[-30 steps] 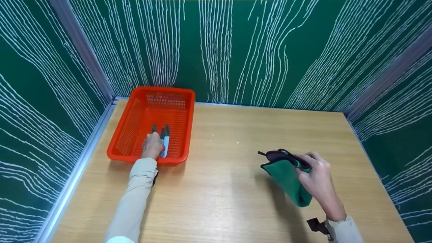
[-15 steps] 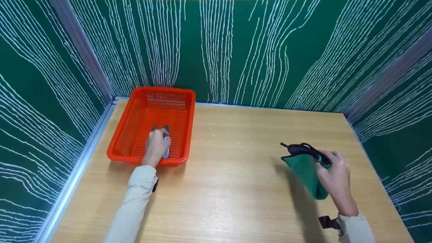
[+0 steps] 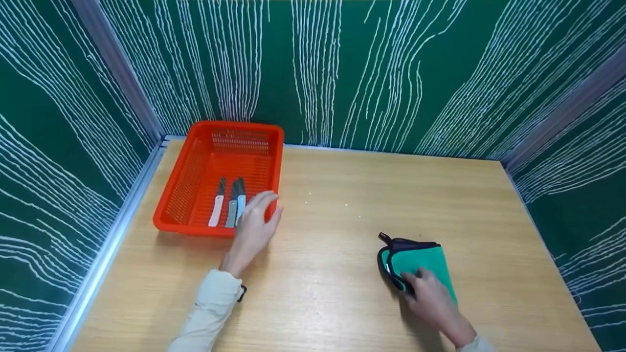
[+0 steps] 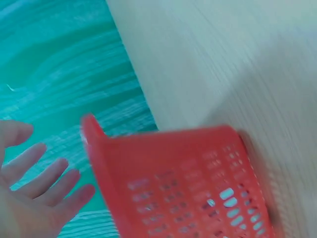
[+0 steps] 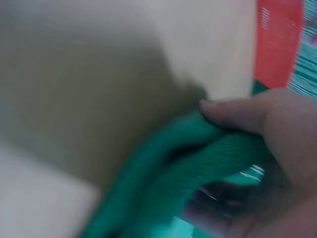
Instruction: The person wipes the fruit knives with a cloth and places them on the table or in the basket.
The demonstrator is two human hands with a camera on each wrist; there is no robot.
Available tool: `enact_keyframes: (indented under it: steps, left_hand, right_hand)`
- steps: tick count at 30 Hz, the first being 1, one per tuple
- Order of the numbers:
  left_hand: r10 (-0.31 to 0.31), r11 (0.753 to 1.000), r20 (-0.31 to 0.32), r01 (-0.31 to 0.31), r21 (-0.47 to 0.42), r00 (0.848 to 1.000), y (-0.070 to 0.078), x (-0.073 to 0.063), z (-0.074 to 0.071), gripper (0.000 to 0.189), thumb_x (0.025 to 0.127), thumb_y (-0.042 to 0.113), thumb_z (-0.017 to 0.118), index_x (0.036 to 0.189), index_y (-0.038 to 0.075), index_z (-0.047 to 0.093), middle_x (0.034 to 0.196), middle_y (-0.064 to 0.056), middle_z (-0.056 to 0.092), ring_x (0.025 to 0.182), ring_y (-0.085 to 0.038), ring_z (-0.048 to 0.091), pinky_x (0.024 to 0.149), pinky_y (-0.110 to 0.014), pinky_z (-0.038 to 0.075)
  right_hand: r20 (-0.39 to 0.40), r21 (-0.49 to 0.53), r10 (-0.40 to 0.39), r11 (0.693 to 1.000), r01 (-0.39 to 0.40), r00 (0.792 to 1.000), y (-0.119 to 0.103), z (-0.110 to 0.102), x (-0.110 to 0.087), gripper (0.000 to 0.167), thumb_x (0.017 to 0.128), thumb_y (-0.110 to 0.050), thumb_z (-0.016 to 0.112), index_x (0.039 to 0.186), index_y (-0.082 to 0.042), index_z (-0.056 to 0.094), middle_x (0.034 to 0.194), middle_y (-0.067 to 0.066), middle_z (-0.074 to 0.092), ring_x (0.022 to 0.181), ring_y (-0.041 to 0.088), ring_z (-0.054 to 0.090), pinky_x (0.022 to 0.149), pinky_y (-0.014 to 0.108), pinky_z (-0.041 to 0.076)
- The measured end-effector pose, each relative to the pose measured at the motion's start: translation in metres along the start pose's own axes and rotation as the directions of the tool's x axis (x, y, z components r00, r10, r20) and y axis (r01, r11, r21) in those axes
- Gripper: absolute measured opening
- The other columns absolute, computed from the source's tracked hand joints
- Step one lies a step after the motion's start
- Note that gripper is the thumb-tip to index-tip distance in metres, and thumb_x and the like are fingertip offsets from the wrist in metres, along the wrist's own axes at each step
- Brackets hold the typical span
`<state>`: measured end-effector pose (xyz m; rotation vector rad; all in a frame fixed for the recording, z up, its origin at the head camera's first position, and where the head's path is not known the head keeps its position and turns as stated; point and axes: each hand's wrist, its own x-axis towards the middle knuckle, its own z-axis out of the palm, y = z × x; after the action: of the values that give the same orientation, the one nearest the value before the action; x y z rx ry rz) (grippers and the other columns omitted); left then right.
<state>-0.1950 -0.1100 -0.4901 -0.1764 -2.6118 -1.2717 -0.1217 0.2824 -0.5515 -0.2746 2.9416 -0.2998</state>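
Three small knives lie side by side in the red plastic basket (image 3: 188, 229): one with a pink handle (image 3: 216, 210), one with a grey-green handle (image 3: 232, 213) and one with a light blue handle (image 3: 241, 203). My left hand (image 3: 253, 230), fingers apart and holding nothing, is over the basket's front right corner and hides part of the blue handle. In the left wrist view its spread fingers (image 4: 49, 181) are beside the basket wall (image 4: 163, 183). My right hand (image 3: 434, 300) grips a folded green cloth (image 3: 423, 259) with black edging and a loop, pinching its fold (image 5: 198, 163) between thumb and fingers.
The wooden table (image 3: 318, 274) carries a few tiny white specks (image 3: 346, 205) in the middle. Green panels (image 3: 274, 73) with wavy white lines wall it in at the back and both sides. The basket stands near the back left corner.
My left hand has let go of the knives and lifted out toward the basket's right front corner. My right hand has lowered the green cloth and turned it toward the table.
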Motion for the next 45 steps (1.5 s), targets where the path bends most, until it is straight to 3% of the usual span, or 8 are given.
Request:
enact_keyframes:
  steps: [4,9,19,30,34,38,43,45]
  left_hand:
    - [0.127,0.992,-0.052,-0.127,0.009,0.990,0.008,-0.018,0.005,0.041,0.090,0.024,0.065,0.128,0.010,0.059,0.141,-0.009,0.047,0.131,-0.021,0.040,0.106,-0.038,0.037]
    - [0.220,0.966,-0.046,-0.211,0.149,0.974,0.009,-0.036,0.014,0.051,0.090,0.025,0.066,0.136,0.012,0.051,0.149,-0.008,0.035,0.139,-0.023,0.028,0.111,-0.045,0.028]
    - [0.075,0.919,-0.006,-0.067,0.388,0.997,-0.016,-0.052,0.018,0.073,0.087,0.039,0.064,0.148,0.019,0.032,0.157,-0.014,0.012,0.142,-0.035,0.008,0.109,-0.066,-0.002]
    - [-0.037,0.911,0.050,0.013,0.412,0.998,-0.024,-0.055,0.018,0.080,0.087,0.049,0.060,0.151,0.022,0.021,0.158,-0.012,0.003,0.143,-0.034,0.002,0.108,-0.066,-0.006]
    - [-0.035,0.916,0.037,0.017,0.400,0.999,-0.026,-0.053,0.022,0.080,0.087,0.049,0.060,0.152,0.022,0.021,0.158,-0.010,0.001,0.143,-0.032,0.000,0.108,-0.065,-0.009]
    - [-0.032,0.916,0.034,0.016,0.401,0.999,-0.030,-0.055,0.023,0.079,0.088,0.049,0.060,0.151,0.022,0.022,0.158,-0.011,0.001,0.143,-0.032,0.001,0.108,-0.065,-0.010]
    - [-0.035,0.914,0.052,0.011,0.405,0.998,-0.033,-0.060,0.018,0.080,0.087,0.050,0.059,0.152,0.022,0.020,0.158,-0.011,-0.001,0.143,-0.032,0.000,0.107,-0.064,-0.013]
    - [-0.023,0.901,0.040,0.003,0.433,0.999,-0.035,-0.061,0.014,0.082,0.086,0.051,0.060,0.152,0.022,0.021,0.158,-0.012,0.000,0.143,-0.033,0.001,0.107,-0.065,-0.011]
  right_hand:
    - [-0.003,-0.034,0.067,0.997,-0.067,0.998,0.001,0.010,-0.005,0.051,0.079,-0.016,0.075,0.127,-0.009,0.060,0.119,0.028,0.046,0.102,0.040,0.048,0.080,0.059,0.049]
    - [-0.013,-0.045,0.135,0.990,-0.136,0.991,0.014,0.010,0.002,0.052,0.080,-0.010,0.071,0.130,-0.007,0.058,0.116,0.030,0.044,0.096,0.040,0.044,0.074,0.056,0.050]
    - [-0.074,-0.010,0.196,0.980,-0.197,0.978,0.035,0.011,0.017,0.050,0.083,-0.009,0.066,0.131,-0.004,0.054,0.111,0.035,0.042,0.093,0.044,0.042,0.062,0.058,0.049]
    - [0.068,0.030,0.269,0.962,-0.271,0.961,0.051,-0.007,0.010,0.059,0.087,-0.018,0.066,0.138,0.000,0.044,0.118,0.040,0.040,0.099,0.046,0.046,0.076,0.063,0.047]
    - [0.065,0.095,0.216,0.971,-0.222,0.974,0.050,-0.015,0.012,0.063,0.088,-0.031,0.067,0.136,0.003,0.045,0.120,0.040,0.042,0.098,0.045,0.048,0.081,0.062,0.046]
    - [0.041,0.090,0.215,0.972,-0.218,0.976,0.044,-0.007,0.013,0.053,0.091,-0.027,0.063,0.133,0.002,0.050,0.118,0.038,0.043,0.097,0.046,0.048,0.080,0.063,0.046]
    - [0.114,0.219,0.264,0.934,-0.283,0.958,0.032,-0.010,0.012,0.082,0.089,-0.050,0.060,0.147,-0.003,0.028,0.138,0.038,0.024,0.119,0.055,0.032,0.092,0.071,0.034]
    - [0.072,0.306,0.211,0.926,-0.223,0.975,0.021,-0.013,0.011,0.094,0.084,-0.060,0.059,0.150,-0.007,0.019,0.147,0.035,0.014,0.128,0.056,0.020,0.095,0.074,0.027]
